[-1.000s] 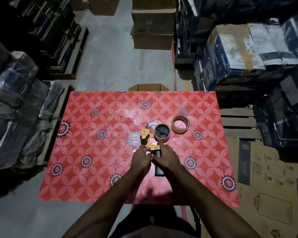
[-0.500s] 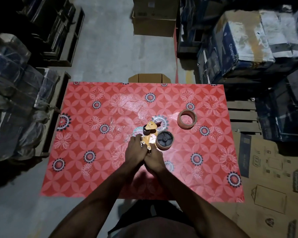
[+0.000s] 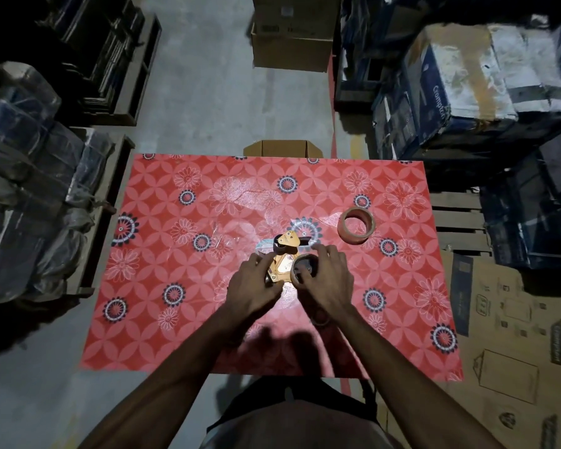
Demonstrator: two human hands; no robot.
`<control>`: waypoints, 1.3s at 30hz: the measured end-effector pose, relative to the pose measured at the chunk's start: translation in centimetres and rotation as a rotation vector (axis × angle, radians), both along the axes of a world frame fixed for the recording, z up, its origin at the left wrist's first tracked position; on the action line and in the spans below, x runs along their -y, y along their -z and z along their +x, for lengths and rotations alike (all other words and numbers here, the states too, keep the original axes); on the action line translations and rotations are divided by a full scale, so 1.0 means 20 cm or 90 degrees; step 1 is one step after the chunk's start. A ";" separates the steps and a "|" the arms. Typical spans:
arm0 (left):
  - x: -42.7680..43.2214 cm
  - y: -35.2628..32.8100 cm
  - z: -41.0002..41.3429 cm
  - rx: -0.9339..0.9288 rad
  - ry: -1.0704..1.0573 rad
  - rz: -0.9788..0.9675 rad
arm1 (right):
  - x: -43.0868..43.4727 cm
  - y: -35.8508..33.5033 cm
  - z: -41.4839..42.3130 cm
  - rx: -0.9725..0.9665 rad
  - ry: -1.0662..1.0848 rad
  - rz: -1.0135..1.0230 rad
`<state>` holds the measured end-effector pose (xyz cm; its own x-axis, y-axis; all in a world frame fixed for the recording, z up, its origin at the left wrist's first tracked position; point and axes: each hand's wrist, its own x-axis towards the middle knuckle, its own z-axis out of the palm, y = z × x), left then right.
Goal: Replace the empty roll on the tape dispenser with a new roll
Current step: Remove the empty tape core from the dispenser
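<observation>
The tape dispenser [image 3: 284, 259] lies near the middle of the table [image 3: 162, 306], which is covered with a red cloth with flower and circle patterns. The dispenser has an orange-yellow body with a black roller part at its far end, and a dark round hub on its right side. Around this hub sits the empty roll [image 3: 300, 272], which looks like only a thin brown ring of cardboard.

The left hand [image 3: 253, 288] is closed on the near left part of the dispenser and holds it against the table; the handle is hidden under this hand. The right hand [image 3: 326, 278] is on the right side, with its fingers curled around the rim of the empty roll, the thumb on the near edge and the other fingers over the far edge.

The new roll [image 3: 356, 225] lies flat on the table, to the far right of the dispenser and apart from it. It is a thick brown ring with a wide open centre.

Cardboard boxes [image 3: 486, 69] stand stacked to the far right of the table.
</observation>
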<state>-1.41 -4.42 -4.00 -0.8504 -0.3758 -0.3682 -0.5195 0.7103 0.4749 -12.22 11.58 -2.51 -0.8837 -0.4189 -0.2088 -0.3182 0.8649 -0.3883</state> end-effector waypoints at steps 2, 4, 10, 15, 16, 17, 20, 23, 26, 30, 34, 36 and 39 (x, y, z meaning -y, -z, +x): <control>-0.01 0.02 0.01 0.014 0.035 0.010 | -0.02 0.04 -0.03 0.054 -0.067 0.048; 0.01 0.04 0.02 0.026 0.073 0.007 | -0.03 0.09 -0.05 0.125 -0.121 0.082; 0.00 0.09 0.05 0.053 0.107 0.070 | 0.01 0.15 -0.04 0.150 -0.159 0.091; -0.10 0.14 0.09 0.053 0.083 -0.147 | 0.02 0.17 -0.03 0.117 -0.191 0.093; -0.10 0.15 0.09 0.052 0.092 -0.184 | 0.02 0.17 -0.02 0.110 -0.196 0.088; -0.11 0.16 0.09 0.038 0.111 -0.202 | 0.02 0.18 -0.02 0.104 -0.197 0.083; -0.09 0.18 0.09 -0.026 0.184 -0.228 | 0.02 0.18 -0.01 0.092 -0.199 0.086; -0.09 0.18 0.08 0.002 0.227 -0.203 | 0.01 0.18 -0.02 0.098 -0.203 0.094; -0.06 0.18 0.07 0.026 0.246 -0.190 | 0.02 0.17 -0.02 0.097 -0.202 0.099; -0.07 0.18 0.06 0.036 0.244 -0.203 | 0.01 0.16 -0.01 0.093 -0.211 0.105; -0.09 0.16 0.05 0.055 0.230 -0.210 | 0.02 0.15 0.00 0.091 -0.212 0.109; -0.10 0.16 0.04 0.074 0.216 -0.212 | 0.02 0.14 0.00 0.092 -0.208 0.109; -0.12 0.15 0.02 0.095 0.203 -0.218 | 0.03 0.13 -0.01 0.076 -0.209 0.100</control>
<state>-0.94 -2.03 -7.00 -0.8906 -0.2252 -0.3952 -0.2944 0.9477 0.1234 -12.35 11.02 -5.16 -0.6737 -0.6300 -0.3862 -0.5483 0.7766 -0.3104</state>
